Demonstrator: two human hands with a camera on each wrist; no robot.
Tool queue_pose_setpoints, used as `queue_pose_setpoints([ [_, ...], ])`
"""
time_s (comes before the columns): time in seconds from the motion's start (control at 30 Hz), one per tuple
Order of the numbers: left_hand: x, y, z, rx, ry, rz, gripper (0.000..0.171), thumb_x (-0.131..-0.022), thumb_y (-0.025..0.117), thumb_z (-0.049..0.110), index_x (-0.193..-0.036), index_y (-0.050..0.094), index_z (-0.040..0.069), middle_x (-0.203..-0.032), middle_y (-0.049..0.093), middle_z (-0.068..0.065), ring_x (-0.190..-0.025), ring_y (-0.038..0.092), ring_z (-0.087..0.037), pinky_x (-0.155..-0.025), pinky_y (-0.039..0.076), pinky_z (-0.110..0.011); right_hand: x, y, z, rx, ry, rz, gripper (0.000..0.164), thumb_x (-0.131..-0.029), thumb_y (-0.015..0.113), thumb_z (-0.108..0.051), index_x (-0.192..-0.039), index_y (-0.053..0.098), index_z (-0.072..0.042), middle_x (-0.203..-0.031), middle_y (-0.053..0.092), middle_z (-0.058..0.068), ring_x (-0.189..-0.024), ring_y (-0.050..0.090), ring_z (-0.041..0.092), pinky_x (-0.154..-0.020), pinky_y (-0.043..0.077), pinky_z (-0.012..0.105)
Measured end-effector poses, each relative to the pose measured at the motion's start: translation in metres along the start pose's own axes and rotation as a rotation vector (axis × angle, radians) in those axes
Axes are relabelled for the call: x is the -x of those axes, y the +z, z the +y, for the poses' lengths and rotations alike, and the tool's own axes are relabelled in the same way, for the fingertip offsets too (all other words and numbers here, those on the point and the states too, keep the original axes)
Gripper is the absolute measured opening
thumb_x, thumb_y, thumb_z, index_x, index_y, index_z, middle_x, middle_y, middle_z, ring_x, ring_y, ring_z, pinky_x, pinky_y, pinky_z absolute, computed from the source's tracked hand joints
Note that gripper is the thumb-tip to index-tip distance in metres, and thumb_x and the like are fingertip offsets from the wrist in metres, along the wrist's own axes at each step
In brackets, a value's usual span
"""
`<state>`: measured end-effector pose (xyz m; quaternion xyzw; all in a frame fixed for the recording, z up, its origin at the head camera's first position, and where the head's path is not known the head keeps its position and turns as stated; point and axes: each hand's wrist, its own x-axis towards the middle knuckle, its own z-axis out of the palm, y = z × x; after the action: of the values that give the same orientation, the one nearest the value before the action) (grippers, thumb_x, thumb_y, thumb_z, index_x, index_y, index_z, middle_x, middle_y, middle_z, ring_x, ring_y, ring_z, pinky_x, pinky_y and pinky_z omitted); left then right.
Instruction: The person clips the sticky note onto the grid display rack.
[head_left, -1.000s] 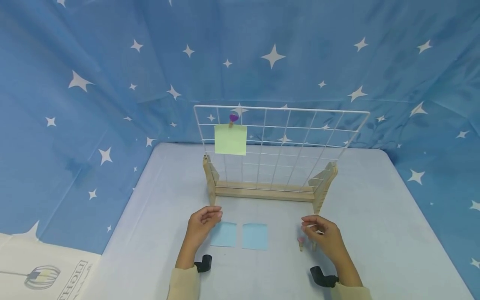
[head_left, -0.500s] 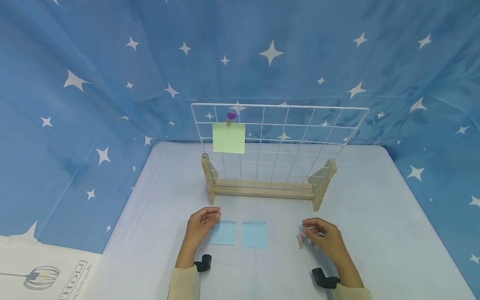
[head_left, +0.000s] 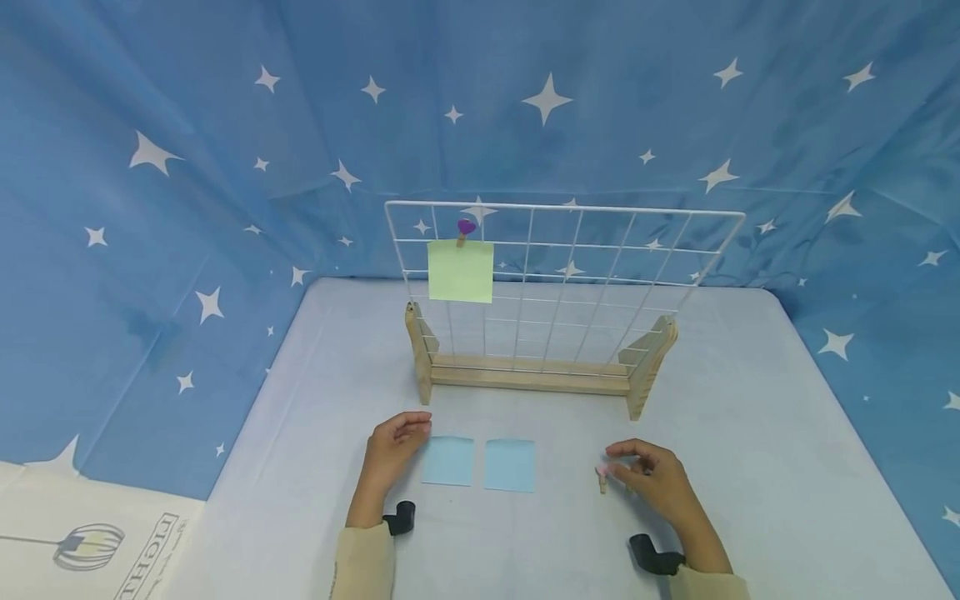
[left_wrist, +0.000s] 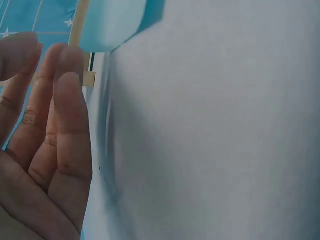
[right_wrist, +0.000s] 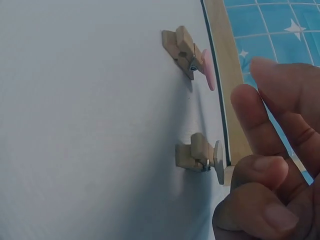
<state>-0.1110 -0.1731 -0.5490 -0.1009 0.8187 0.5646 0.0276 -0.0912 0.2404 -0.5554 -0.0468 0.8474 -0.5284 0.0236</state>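
My left hand (head_left: 393,446) hovers just left of two blue sticky notes (head_left: 448,462) lying side by side, its fingers loosely bent with nothing between them. Part of one note (left_wrist: 112,25) shows beyond the fingertips in the left wrist view. On the right, my right hand (head_left: 652,475) is over two small wooden clothespins, fingers relaxed and holding nothing. One clothespin (right_wrist: 182,50) carries a pink decoration; the other (right_wrist: 195,152) has a pale disc and is mostly hidden by the hand in the head view. Both lie on the white table.
Behind the notes stands a white wire grid (head_left: 555,283) in a wooden base (head_left: 528,379). A clothespin with a purple heart (head_left: 466,227) holds a green sticky note (head_left: 461,272) on its upper left. A blue star-patterned cloth (head_left: 600,100) hangs behind.
My left hand has drawn slightly left, off the edge of the left blue note. My right hand has shifted a little down by the clothespins. The head view has tilted slightly.
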Motion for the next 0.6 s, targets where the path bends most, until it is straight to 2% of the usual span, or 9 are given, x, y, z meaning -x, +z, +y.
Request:
queue_pose_setpoints([
  [0.13,-0.0009,-0.0018,-0.002,-0.056,-0.018,-0.007,0.02,-0.102,0.074,0.014,-0.118,0.08,0.004,-0.112,0.079,-0.008,-0.11,0.073,-0.025,-0.098,0.058,-0.039,0.0007,-0.0014,-0.0004,0.012,0.046,-0.041,0.022,-0.09,0.084,-0.001,-0.112,0.079,0.003,-0.078,0.059,-0.004,-0.06,0.042,0.005,-0.052,0.04,0.022],
  [0.3,-0.002,-0.0035,-0.0056,-0.072,-0.019,-0.05,0.019,-0.099,0.074,0.006,-0.117,0.079,0.001,-0.11,0.08,-0.01,-0.106,0.075,-0.026,-0.093,0.057,-0.03,0.0017,-0.0022,0.0,0.046,0.094,-0.065,0.025,-0.09,0.086,-0.003,-0.113,0.079,0.001,-0.085,0.064,-0.002,-0.064,0.043,0.007,-0.055,0.041,0.023],
  [0.47,-0.0024,-0.0046,-0.0063,-0.1,-0.003,-0.074,0.02,-0.096,0.076,0.002,-0.115,0.079,-0.001,-0.107,0.081,-0.011,-0.099,0.076,-0.025,-0.089,0.058,-0.03,0.0006,-0.0024,0.0043,0.099,0.091,-0.077,0.024,-0.089,0.088,-0.005,-0.112,0.081,-0.002,-0.082,0.06,-0.004,-0.067,0.043,0.007,-0.058,0.039,0.023],
  [0.6,-0.0034,-0.0044,-0.0056,-0.164,-0.015,-0.08,0.019,-0.093,0.078,0.002,-0.112,0.08,0.002,-0.102,0.081,-0.007,-0.092,0.074,-0.018,-0.086,0.056,-0.033,-0.0001,-0.0012,0.0065,0.117,0.037,-0.079,0.022,-0.087,0.089,-0.004,-0.109,0.082,-0.004,-0.085,0.063,-0.003,-0.067,0.042,0.007,-0.058,0.039,0.024],
])
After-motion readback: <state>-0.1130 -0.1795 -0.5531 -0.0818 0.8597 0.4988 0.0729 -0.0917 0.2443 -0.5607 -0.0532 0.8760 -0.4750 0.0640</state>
